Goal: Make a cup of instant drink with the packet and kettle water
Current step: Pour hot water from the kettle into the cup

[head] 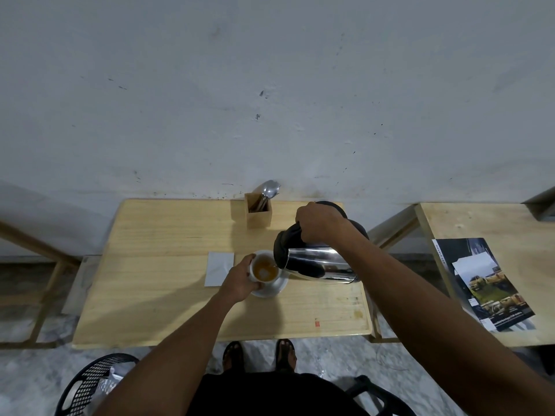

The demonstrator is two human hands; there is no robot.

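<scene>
A white cup [265, 268] holding brown liquid stands on a white saucer [277, 286] in the middle of the wooden table [156, 235]. My left hand [240, 282] grips the cup's left side. My right hand [319, 222] holds the black handle of a steel kettle [318, 264], which is tipped to the left with its spout over the cup's rim. A thin stream falls into the cup. A white packet [218, 268] lies flat on the table just left of the cup.
A wooden holder [259, 213] with spoons [270, 189] stands at the table's back edge by the wall. A second table on the right carries a magazine [483, 283]. A black mesh bin [90, 385] sits on the floor at the lower left, near my feet.
</scene>
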